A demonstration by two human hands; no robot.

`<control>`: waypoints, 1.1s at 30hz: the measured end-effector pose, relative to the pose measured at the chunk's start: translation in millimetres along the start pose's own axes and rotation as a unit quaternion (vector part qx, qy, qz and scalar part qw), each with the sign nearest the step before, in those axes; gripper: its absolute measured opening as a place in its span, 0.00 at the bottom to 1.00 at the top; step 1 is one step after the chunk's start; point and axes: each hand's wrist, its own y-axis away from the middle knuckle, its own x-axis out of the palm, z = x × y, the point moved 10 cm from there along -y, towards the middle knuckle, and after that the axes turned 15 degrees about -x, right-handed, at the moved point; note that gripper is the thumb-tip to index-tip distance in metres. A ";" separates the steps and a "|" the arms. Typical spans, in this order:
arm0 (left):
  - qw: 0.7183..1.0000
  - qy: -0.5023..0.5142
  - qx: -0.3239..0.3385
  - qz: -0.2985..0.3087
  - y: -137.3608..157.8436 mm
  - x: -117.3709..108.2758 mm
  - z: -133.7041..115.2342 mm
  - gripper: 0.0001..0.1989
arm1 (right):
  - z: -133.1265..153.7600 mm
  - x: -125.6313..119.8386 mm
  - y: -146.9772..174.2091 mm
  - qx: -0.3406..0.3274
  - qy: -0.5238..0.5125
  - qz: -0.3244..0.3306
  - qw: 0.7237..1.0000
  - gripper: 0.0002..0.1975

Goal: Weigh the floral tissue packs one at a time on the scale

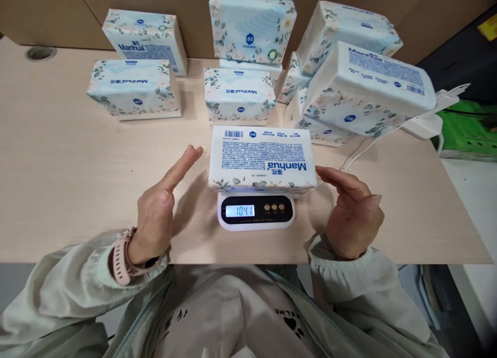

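Note:
A white tissue pack (262, 158) with blue print and the word Manhua lies flat on a small white kitchen scale (256, 212). The scale's lit display reads 104.1. My left hand (161, 208) hovers just left of the pack, fingers straight and apart from it, holding nothing. My right hand (351, 213) hovers just right of the pack, fingers extended, also empty. Neither hand touches the pack. A pink watch sits on my left wrist.
Several more floral tissue packs stand behind the scale: two at back left (135, 86), two stacked in the middle (240, 94), a pile at back right (365, 89). A white cable (373, 143) runs right. The wooden table (58, 156) ends near my body. Green crate (469, 128) at right.

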 end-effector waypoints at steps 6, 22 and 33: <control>0.999 -0.008 0.030 0.043 1.9 4.8 -2.2 0.32 | 4.0 4.0 -1.0 0.016 0.014 0.010 1.000 0.32; 1.000 0.012 0.023 0.004 -1.2 -1.8 -6.0 0.23 | 3.3 -0.5 -2.4 0.004 0.013 -0.027 1.000 0.31; 0.997 0.043 0.003 0.063 -2.0 9.1 -1.0 0.26 | 3.6 6.5 -4.6 -0.017 0.044 0.015 0.999 0.28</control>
